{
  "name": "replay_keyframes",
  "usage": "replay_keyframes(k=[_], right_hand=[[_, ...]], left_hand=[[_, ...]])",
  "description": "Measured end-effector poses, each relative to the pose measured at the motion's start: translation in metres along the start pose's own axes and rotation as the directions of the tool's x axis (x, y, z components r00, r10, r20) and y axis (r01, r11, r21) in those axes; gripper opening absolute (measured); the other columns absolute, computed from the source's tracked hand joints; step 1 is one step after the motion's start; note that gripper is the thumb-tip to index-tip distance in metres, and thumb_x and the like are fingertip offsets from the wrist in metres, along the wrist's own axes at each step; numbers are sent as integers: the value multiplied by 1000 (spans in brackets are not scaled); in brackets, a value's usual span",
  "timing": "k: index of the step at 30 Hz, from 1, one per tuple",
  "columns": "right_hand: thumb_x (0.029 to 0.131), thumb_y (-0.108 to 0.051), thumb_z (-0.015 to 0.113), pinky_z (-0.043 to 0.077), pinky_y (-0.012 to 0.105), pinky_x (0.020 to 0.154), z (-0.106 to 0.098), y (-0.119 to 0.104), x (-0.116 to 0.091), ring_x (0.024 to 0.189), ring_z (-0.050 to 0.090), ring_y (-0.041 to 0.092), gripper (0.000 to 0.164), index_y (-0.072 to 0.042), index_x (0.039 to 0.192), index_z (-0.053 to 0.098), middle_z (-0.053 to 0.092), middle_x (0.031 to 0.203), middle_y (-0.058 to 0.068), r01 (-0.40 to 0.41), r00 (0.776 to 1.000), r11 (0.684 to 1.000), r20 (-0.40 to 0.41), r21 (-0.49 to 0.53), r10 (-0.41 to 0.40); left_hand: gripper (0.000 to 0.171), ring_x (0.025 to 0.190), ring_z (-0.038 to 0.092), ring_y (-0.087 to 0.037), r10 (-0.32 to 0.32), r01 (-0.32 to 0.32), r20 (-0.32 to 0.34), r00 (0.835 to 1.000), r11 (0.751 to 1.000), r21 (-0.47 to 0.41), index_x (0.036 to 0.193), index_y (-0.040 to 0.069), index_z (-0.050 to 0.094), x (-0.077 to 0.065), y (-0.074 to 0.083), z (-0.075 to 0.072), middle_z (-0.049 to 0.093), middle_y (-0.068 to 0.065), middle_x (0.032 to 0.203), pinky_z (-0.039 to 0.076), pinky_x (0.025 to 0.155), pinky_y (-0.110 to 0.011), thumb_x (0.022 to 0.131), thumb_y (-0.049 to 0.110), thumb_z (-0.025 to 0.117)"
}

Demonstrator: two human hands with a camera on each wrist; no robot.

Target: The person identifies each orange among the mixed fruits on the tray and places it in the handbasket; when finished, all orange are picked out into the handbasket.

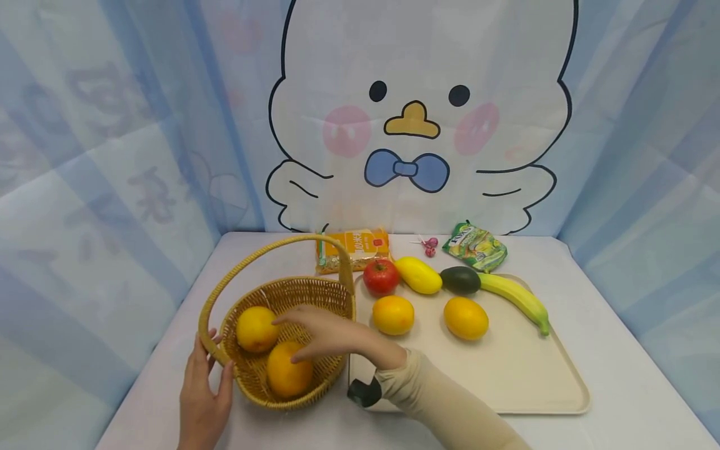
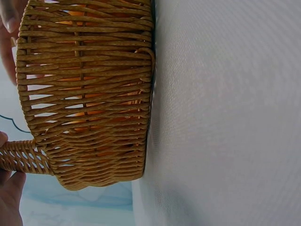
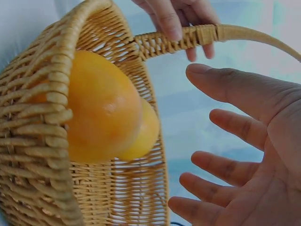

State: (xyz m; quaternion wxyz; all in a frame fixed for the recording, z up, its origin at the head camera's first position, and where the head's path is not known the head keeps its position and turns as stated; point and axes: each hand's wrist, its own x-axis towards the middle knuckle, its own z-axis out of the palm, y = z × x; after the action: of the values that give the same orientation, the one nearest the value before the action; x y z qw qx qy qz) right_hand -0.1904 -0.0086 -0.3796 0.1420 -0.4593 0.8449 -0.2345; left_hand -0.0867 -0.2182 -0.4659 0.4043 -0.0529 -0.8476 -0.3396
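Note:
A wicker basket (image 1: pixel 281 405) with a tall arched handle (image 1: pixel 247 257) stands at the left of the table. Two rounded orange-yellow fruits lie inside, the nearer one (image 1: pixel 289 370) larger in the head view than the farther one (image 1: pixel 257 329). My left hand (image 1: pixel 205 394) holds the foot of the handle, its thumb and fingers on either side, as the right wrist view also shows. Over the basket reaches my right hand (image 1: pixel 323 334), fingers spread and palm bare in the right wrist view. Its fingertips overlap the fruits in the head view.
Right of the basket, a cream tray (image 1: pixel 506 387) carries a red apple (image 1: pixel 381 277), a yellow fruit (image 1: pixel 419 275), a dark green one (image 1: pixel 460 280), a banana (image 1: pixel 517 300) and two orange-yellow fruits (image 1: pixel 465 318). Behind lie an orange packet (image 1: pixel 360 247), lollipops (image 1: pixel 430 245) and a green packet (image 1: pixel 475 247).

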Motion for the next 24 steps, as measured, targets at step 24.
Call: replay_keyframes(k=[24], right_hand=[[82, -26, 73, 39, 43, 115, -45, 11, -63, 136, 37, 18, 62, -21, 138, 47, 44, 146, -2, -56, 983, 983, -161, 173, 85]], left_hand=[[94, 130, 30, 14, 7, -7, -10, 1000, 1000, -10, 150, 4, 21, -2, -2, 3, 46, -27, 134, 28, 103, 6, 71, -24, 65]])
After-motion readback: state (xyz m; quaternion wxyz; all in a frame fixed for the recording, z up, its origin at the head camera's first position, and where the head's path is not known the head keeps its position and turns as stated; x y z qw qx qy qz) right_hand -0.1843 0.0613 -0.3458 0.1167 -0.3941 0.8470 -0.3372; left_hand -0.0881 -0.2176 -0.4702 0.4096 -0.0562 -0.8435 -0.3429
